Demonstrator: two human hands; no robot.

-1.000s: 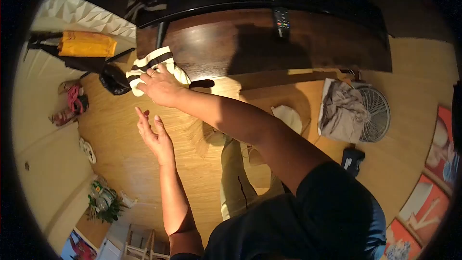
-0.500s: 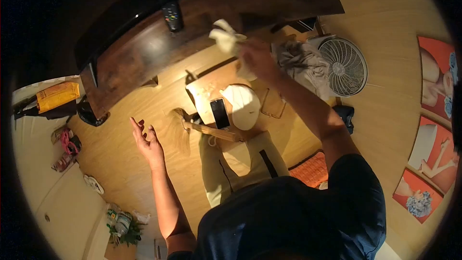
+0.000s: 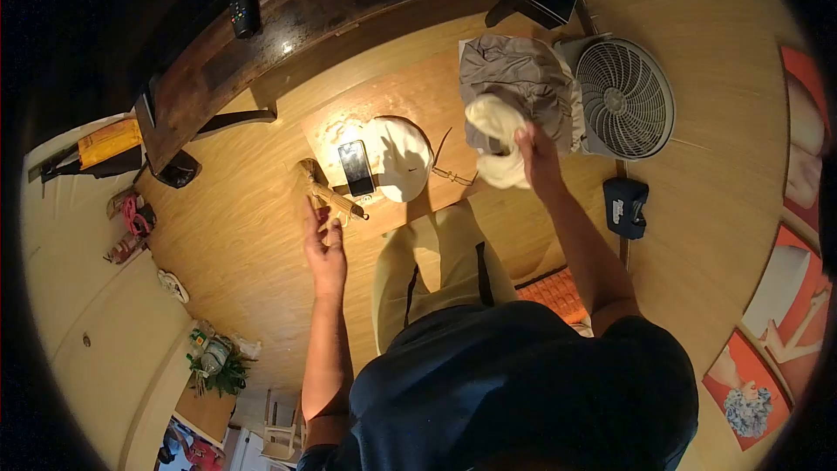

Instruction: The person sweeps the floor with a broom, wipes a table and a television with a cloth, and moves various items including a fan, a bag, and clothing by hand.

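Observation:
My right hand (image 3: 538,155) grips a cream cloth (image 3: 499,118), which hangs in front of a pile of grey-brown fabric (image 3: 514,70). Raised near a wooden-handled brush (image 3: 337,202), my left hand (image 3: 324,244) has its fingers apart and holds nothing. Between the hands, a round white piece (image 3: 397,157) lies on a light board (image 3: 436,92). A black phone (image 3: 356,167) rests at the left side of the white piece. Thin-framed glasses (image 3: 452,176) are to its right.
A dark wooden table (image 3: 305,22) with a remote (image 3: 244,13) spans the top. A round grey fan (image 3: 615,101) stands right of the fabric. A dark pouch (image 3: 625,208) and an orange mat (image 3: 558,294) lie at the right.
My right hand has swung down and to the right with the cream cloth, from near the table to the fabric. My left hand now appears closer to the brush. The view has shifted.

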